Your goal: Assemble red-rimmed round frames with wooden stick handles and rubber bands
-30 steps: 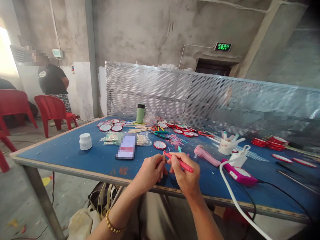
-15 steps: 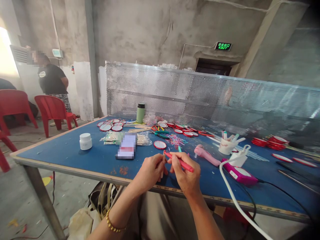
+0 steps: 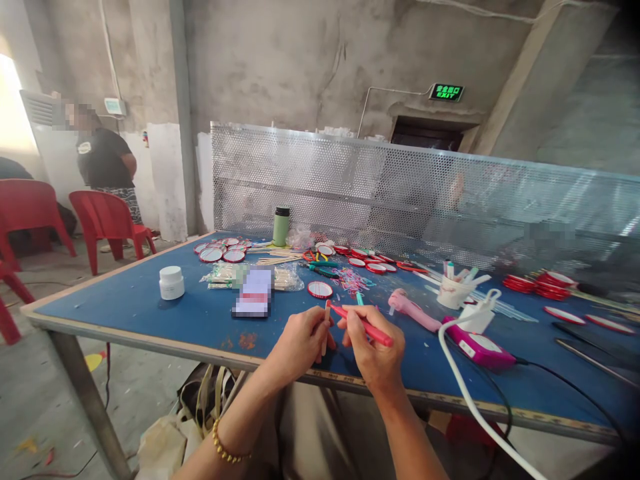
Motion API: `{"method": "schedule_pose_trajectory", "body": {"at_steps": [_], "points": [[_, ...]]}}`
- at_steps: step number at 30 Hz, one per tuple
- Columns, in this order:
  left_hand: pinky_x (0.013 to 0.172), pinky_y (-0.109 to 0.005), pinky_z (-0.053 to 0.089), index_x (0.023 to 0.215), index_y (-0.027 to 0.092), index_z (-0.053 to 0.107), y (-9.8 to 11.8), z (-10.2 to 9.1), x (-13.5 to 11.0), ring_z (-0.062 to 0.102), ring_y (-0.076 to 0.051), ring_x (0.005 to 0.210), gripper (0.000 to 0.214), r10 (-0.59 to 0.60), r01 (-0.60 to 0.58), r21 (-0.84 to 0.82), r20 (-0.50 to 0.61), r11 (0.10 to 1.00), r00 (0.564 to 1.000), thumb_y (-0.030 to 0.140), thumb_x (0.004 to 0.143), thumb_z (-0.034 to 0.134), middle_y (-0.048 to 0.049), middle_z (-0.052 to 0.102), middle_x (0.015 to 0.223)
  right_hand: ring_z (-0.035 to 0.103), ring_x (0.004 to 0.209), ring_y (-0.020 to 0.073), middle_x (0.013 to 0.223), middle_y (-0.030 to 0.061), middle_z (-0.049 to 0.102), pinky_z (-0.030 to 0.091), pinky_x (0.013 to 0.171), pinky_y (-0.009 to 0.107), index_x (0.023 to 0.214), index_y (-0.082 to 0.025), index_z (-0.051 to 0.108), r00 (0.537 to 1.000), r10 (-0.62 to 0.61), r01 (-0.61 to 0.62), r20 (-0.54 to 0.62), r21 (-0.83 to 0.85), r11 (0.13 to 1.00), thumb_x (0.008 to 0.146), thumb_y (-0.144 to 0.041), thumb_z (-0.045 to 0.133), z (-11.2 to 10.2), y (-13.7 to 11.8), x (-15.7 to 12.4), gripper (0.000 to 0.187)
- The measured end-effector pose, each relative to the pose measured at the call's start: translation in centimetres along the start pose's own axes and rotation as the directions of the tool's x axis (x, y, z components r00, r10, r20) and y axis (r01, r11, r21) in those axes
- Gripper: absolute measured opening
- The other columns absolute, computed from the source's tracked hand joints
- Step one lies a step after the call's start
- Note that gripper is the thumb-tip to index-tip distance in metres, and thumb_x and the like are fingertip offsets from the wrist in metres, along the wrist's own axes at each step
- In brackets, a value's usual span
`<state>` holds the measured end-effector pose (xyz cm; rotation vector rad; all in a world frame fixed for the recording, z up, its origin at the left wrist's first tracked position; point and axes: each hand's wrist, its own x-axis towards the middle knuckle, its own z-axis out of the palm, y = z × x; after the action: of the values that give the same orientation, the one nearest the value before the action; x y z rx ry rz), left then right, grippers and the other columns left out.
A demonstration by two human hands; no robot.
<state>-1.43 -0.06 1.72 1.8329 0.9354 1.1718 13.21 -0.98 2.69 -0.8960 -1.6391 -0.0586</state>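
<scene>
Between the fingers of my left hand (image 3: 301, 341), a thin flat wooden stick (image 3: 327, 315) stands nearly upright, with a red tip at its upper end. My right hand (image 3: 379, 351) is closed around a red marker pen (image 3: 373, 331), held like a writing tool. The pen's point is right by the stick's top end; whether they touch I cannot tell. Just beyond my hands lies a round red-rimmed disc (image 3: 320, 289) with a pale face. A phone (image 3: 253, 293) rests on a plastic bag of wooden sticks (image 3: 287, 277), left of the disc.
A white jar (image 3: 171, 283) stands on the blue table (image 3: 130, 313). Farther back are a green bottle (image 3: 281, 228), pliers (image 3: 323, 268) and several red-rimmed discs (image 3: 377, 268). Rightward lie a pink tool (image 3: 413, 310), a cup of pens (image 3: 454, 293) and a magenta corded device (image 3: 480, 347).
My right hand has shifted slightly to the right with the marker pen. My left hand keeps the stick in almost the same spot.
</scene>
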Motion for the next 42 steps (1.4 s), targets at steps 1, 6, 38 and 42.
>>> {"method": "schedule_pose_trajectory", "body": {"at_steps": [1, 6, 38, 42], "points": [[0.047, -0.020, 0.038, 0.077, 0.018, 0.053, 0.02, 0.00, 0.00, 0.047, -0.009, 0.040, 0.026, 0.002, -0.002, -0.003, 0.003, 1.000, 1.000, 0.032, 0.094, 0.038, 0.0025, 0.060, 0.057, 0.062, 0.048, 0.0105, 0.067, 0.0002, 0.071, 0.047, 0.048, 0.020, 0.082, -0.019, 0.064, 1.000, 0.000, 0.000, -0.007, -0.001, 1.000, 0.093, -0.025, 0.051, -0.01, 0.01, 0.00, 0.019], [0.048, -0.019, 0.037, 0.075, 0.019, 0.050, 0.19, -0.03, 0.00, 0.046, -0.008, 0.040, 0.028, -0.003, 0.003, -0.009, 0.004, 1.000, 1.000, 0.034, 0.095, 0.038, 0.0028, 0.058, 0.054, 0.063, 0.050, 0.0113, 0.070, 0.0010, 0.071, 0.048, 0.047, 0.020, 0.082, -0.019, 0.065, 1.000, -0.009, 0.009, 0.020, 0.000, 1.000, 0.093, -0.026, 0.051, 0.00, 0.07, 0.02, 0.019], [0.047, -0.019, 0.037, 0.074, 0.019, 0.051, -0.26, 0.09, 0.01, 0.046, -0.009, 0.041, 0.030, 0.017, -0.017, 0.012, -0.006, 1.000, 1.000, 0.036, 0.096, 0.038, 0.0034, 0.056, 0.054, 0.064, 0.051, 0.0114, 0.076, 0.0014, 0.074, 0.049, 0.048, 0.021, 0.088, -0.020, 0.066, 1.000, -0.013, 0.013, 0.022, 0.027, 1.000, 0.094, -0.027, 0.052, 0.08, 0.01, -0.03, 0.017], [0.047, -0.020, 0.037, 0.074, 0.019, 0.051, -0.21, 0.08, -0.03, 0.047, -0.009, 0.042, 0.030, 0.015, -0.015, 0.019, -0.006, 1.000, 1.000, 0.036, 0.095, 0.038, 0.0030, 0.057, 0.055, 0.064, 0.051, 0.0112, 0.073, 0.0004, 0.073, 0.048, 0.048, 0.021, 0.087, -0.020, 0.066, 1.000, -0.006, 0.006, -0.003, 0.030, 1.000, 0.093, -0.026, 0.052, 0.13, 0.03, -0.03, 0.016]]}}
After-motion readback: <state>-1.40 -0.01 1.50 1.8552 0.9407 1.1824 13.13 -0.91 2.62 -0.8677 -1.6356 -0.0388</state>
